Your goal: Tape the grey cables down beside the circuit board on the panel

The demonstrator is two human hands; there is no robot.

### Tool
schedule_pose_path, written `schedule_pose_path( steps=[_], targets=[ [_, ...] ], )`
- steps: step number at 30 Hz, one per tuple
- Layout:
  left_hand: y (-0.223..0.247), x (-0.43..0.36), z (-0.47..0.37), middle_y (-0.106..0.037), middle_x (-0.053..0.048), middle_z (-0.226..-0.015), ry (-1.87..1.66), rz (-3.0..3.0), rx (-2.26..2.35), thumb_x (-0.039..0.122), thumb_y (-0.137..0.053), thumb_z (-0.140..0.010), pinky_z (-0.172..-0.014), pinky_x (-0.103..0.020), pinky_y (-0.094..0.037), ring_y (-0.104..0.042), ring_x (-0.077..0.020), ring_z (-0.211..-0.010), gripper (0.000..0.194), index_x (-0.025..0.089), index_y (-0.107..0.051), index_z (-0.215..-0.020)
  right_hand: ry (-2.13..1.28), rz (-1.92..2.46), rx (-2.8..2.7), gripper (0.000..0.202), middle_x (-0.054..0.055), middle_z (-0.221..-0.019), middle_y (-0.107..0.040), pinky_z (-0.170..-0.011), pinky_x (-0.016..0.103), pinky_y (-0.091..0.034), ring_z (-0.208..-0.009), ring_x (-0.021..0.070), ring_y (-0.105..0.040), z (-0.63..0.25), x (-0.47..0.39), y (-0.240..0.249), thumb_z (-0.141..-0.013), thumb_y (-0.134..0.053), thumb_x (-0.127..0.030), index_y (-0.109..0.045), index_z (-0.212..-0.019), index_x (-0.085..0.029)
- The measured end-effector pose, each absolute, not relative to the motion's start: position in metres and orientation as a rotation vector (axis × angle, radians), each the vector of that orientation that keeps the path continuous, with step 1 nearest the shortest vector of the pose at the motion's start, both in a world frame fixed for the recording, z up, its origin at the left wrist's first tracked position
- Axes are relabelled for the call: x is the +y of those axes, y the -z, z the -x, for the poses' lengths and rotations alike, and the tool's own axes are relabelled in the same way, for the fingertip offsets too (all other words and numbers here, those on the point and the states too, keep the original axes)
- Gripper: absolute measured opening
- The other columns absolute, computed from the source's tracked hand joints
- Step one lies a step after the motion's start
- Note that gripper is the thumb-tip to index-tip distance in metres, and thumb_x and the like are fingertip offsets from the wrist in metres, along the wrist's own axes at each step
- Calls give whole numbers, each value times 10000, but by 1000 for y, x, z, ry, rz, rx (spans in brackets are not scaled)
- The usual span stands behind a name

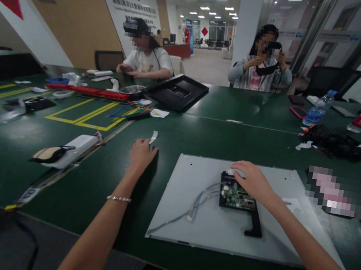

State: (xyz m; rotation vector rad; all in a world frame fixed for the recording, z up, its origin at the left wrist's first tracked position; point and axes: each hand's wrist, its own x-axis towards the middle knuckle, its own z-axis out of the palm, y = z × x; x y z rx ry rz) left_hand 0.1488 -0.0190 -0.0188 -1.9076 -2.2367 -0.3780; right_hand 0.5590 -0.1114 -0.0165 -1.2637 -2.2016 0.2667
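Circuit board (238,200) was carried on a black bracket (257,226), which was laid on the pale metal panel (179,190). The bracket's long axis was slanted from far left to near right, and its hooked arm was directed toward the panel's near edge. The bracket's far side was partly covered by the right hand (251,178); the board was located just to the near side of that hand, below its fingers. These fingers were held close together and lightly bent, with their tips placed at a small white piece (235,173) by the bracket's far left corner. Whether that piece was pinched or only touched could not be determined.

Gray cables (195,203) were routed from the board's left side toward the panel's near left corner.

The left hand (142,154) was positioned over the green table (85,197), left of the panel and well apart from the board, to which the right hand was nearer. A white strip (154,137) was located at the left fingertips, its long axis pointed away from the person. The left thumb was set apart from the bent fingers; a grip on the strip could not be confirmed.
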Motion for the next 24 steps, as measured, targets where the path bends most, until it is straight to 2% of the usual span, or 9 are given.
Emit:
schedule_pose_path(
  steps=[7,13,18,21,24],
  targets=[
    [13,-8,-145,-524,-162,-1203,293,1823,-2173,292,-446,-887,-849,-397,-444,-526,-321,-1057,344,153,-600,-1161,-253,1232,-2207,228,77,-1085,-696,-946,408,-467,-1023,227,-623,-557,-116,9,-879,-505,-181,-694,-1006,-195],
    [19,-1,-135,-565,-175,-1132,303,1760,-2193,235,-343,-907,-786,-413,-447,-546,-331,-978,367,131,-665,-1050,-239,1246,-2186,226,71,-1076,-698,-938,408,-473,-1012,225,-626,-561,-114,3,-876,-507,-178,-701,-991,-196],
    [26,4,-127,-572,-173,-1129,451,1764,-2237,243,-385,-886,-886,-384,-430,-542,-300,-1016,368,111,-646,-1109,-230,1238,-2169,244,73,-1061,-705,-946,421,-470,-1009,225,-635,-564,-112,0,-871,-499,-170,-710,-988,-205],
    [29,8,-121,-569,-176,-1129,601,1709,-2315,301,-435,-869,-943,-353,-410,-530,-284,-1075,427,79,-578,-1205,-253,1244,-2154,239,68,-1062,-707,-940,416,-477,-1008,224,-640,-566,-110,2,-866,-507,-174,-711,-984,-209],
    [30,13,-116,-581,-191,-1108,717,1611,-2405,371,-436,-872,-966,-354,-398,-508,-293,-1130,486,45,-539,-1218,-292,1245,-2148,232,59,-1056,-709,-936,408,-482,-997,219,-647,-568,-109,3,-875,-502,-181,-707,-977,-213]
  ],
)
